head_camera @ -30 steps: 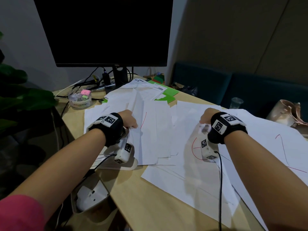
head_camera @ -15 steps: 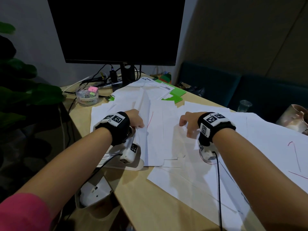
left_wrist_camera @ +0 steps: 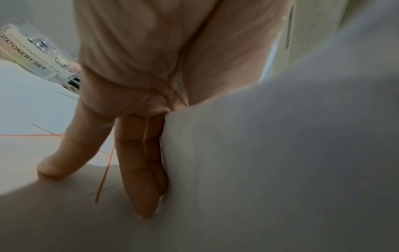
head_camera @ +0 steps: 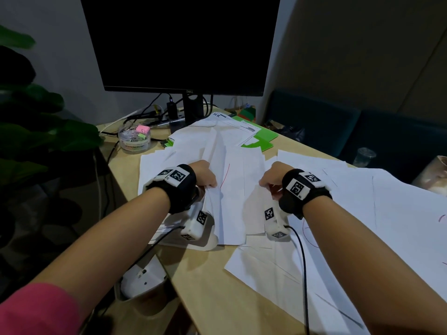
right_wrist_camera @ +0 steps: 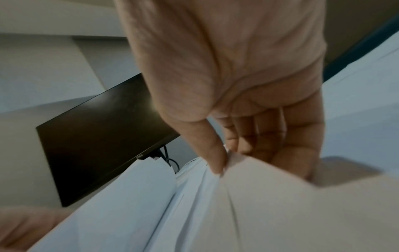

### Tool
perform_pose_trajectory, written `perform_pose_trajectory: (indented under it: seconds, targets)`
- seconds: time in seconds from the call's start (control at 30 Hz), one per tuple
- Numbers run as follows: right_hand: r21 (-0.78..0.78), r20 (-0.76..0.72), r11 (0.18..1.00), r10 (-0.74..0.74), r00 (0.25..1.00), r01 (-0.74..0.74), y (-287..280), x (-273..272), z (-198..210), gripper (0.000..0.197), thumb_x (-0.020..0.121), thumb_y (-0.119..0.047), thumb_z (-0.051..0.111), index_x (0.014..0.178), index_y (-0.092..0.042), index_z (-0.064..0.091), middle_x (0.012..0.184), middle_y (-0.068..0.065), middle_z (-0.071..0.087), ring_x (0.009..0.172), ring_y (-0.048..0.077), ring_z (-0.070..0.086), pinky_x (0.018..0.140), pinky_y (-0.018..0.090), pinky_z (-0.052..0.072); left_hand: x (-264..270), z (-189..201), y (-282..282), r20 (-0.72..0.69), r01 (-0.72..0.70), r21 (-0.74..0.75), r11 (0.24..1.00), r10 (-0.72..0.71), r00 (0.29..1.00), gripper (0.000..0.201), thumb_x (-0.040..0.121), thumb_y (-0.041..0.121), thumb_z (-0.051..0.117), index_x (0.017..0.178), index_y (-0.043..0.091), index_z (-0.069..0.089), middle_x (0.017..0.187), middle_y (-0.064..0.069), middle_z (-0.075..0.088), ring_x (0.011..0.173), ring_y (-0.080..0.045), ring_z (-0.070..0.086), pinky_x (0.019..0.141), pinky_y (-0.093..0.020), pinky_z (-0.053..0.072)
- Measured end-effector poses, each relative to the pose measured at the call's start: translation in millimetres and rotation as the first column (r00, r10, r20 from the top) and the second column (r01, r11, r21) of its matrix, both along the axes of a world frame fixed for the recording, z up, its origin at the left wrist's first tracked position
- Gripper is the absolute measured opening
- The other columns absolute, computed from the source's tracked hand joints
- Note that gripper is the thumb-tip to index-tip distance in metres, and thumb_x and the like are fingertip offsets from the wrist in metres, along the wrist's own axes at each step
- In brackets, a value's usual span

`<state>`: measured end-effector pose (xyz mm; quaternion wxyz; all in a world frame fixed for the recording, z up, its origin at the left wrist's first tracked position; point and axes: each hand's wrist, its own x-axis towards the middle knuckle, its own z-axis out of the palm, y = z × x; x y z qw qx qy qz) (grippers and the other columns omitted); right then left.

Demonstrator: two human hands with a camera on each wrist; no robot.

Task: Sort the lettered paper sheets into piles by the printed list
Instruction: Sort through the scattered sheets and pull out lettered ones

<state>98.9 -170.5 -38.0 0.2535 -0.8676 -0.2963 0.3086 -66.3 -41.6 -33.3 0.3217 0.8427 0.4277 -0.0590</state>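
Nearest, bare pale wooden desk (head_camera: 205, 281), smooth, its far half buried under loose white sheets. At right, overlapping flat sheets (head_camera: 362, 213) bearing thin pen strokes, cut off by the frame edge; no letters legible there.

Mid-desk, a fanned stack (head_camera: 232, 189) of thin white paper with a red curved line, held from both sides. Left hand (head_camera: 204, 175) at the stack's left edge: in the wrist view, fingers (left_wrist_camera: 138, 163) straight, pressed down on the sheets beneath, thumb hidden behind raised paper, so a grip cannot be confirmed. Right hand (head_camera: 271, 176) at the right edge: thumb and forefinger pinching a puckered corner of the stack, other fingers (right_wrist_camera: 280, 136) loosely curled behind. Both wrist views blurred.

Further left, a round clear plastic tub (head_camera: 134, 139) of coloured clips, labelled "STATIONERY SET". Behind the stack, a printed sheet (head_camera: 232, 124) marked "HR", the rest too small to read, lying over green card (head_camera: 262, 143). Farthest, a dark monitor (head_camera: 183, 44), top cut off.
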Motion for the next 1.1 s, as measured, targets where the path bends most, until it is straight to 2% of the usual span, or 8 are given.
perform_pose_trajectory:
  seconds: [0.13, 0.33, 0.5, 0.7, 0.8, 0.87, 0.93, 1.1]
  targets:
    - [0.145, 0.002, 0.989, -0.012, 1.000, 0.012, 7, -12, 2, 0.008, 0.088, -0.007, 0.056, 0.088, -0.012, 0.050, 0.085, 0.007, 0.052, 0.062, 0.016, 0.050, 0.051, 0.024, 0.045, -1, 4, -3, 0.013, 0.002, 0.006, 1.000, -0.002, 1.000, 0.032, 0.085, 0.006, 0.059, 0.115, 0.002, 0.048, 0.087, -0.013, 0.052, 0.070, -0.027, 0.051, 0.061, -0.029, 0.045]
    - [0.321, -0.258, 0.944, 0.006, 0.966, 0.080, 6, -39, 14, 0.016, 0.094, -0.012, 0.053, 0.078, -0.012, 0.049, 0.072, 0.004, 0.048, 0.060, 0.018, 0.045, 0.052, 0.023, 0.040, -4, 1, -8, 0.128, 0.074, 0.046, 0.996, -0.079, 0.989, 0.098, 0.089, 0.004, 0.057, 0.150, 0.035, -0.014, 0.089, -0.017, 0.057, 0.069, -0.024, 0.053, 0.052, -0.027, 0.044]
    - [0.316, -0.235, 0.947, 0.017, 0.972, 0.059, 13, -58, 10, 0.008, 0.088, -0.004, 0.056, 0.083, -0.009, 0.054, 0.081, 0.008, 0.055, 0.067, 0.020, 0.053, 0.062, 0.029, 0.045, -10, 2, -6, 0.188, 0.082, 0.047, 0.996, -0.089, 0.978, 0.087, 0.091, 0.003, 0.053, 0.151, 0.036, -0.001, 0.075, -0.009, 0.050, 0.061, -0.019, 0.050, 0.046, -0.023, 0.040]
    - [0.355, -0.332, 0.927, 0.004, 0.943, 0.121, 6, -90, 6, 0.010, 0.087, -0.002, 0.060, 0.079, -0.005, 0.054, 0.067, 0.007, 0.053, 0.048, 0.010, 0.053, 0.035, 0.010, 0.033, -14, -3, -6, 0.288, -0.016, -0.014, 1.000, 0.019, 0.957, 0.061, 0.088, -0.003, 0.045, 0.138, 0.024, 0.022, 0.080, -0.013, 0.051, 0.055, -0.022, 0.047, 0.043, -0.025, 0.038]
    - [0.307, -0.296, 0.948, 0.009, 0.955, 0.086, 27, -100, -8, 0.049, 0.065, -0.032, 0.070, 0.102, -0.001, 0.062, 0.095, 0.013, 0.066, 0.078, 0.022, 0.065, 0.058, 0.020, 0.052, -15, -2, -6, 0.341, -0.079, -0.157, 0.985, 0.128, 0.931, 0.017, 0.087, 0.000, 0.042, 0.100, 0.006, 0.052, 0.079, -0.018, 0.056, 0.059, -0.027, 0.050, 0.054, -0.030, 0.042]
    - [0.305, -0.247, 0.950, 0.017, 0.969, 0.061, 60, -79, -49, 0.087, 0.039, -0.052, 0.061, 0.114, -0.007, 0.059, 0.112, 0.016, 0.064, 0.099, 0.032, 0.064, 0.083, 0.038, 0.055, -16, -1, -7, 0.398, -0.154, -0.295, 0.943, 0.268, 0.877, 0.021, 0.088, 0.006, 0.038, 0.070, 0.003, 0.049, 0.067, -0.016, 0.049, 0.054, -0.026, 0.043, 0.057, -0.030, 0.034]
    - [0.266, -0.233, 0.964, 0.048, 0.971, 0.016, 76, -71, -67, 0.098, 0.029, -0.056, 0.055, 0.117, -0.014, 0.056, 0.115, 0.015, 0.062, 0.104, 0.034, 0.061, 0.092, 0.044, 0.051, -16, 0, -4, 0.406, -0.183, -0.428, 0.885, 0.369, 0.836, 0.037, 0.094, 0.038, 0.039, 0.081, 0.006, 0.055, 0.072, -0.015, 0.053, 0.058, -0.025, 0.047, 0.060, -0.029, 0.034]
    - [0.173, -0.154, 0.972, 0.188, 0.970, -0.161, 26, -99, -7, 0.068, 0.073, -0.049, 0.068, 0.128, -0.013, 0.051, 0.127, 0.007, 0.054, 0.112, 0.025, 0.055, 0.089, 0.034, 0.048, -12, 2, -2, 0.291, -0.196, -0.302, 0.933, 0.286, 0.913, 0.060, 0.071, 0.046, 0.073, 0.111, 0.003, 0.063, 0.086, -0.013, 0.066, 0.066, -0.027, 0.062, 0.059, -0.029, 0.049]
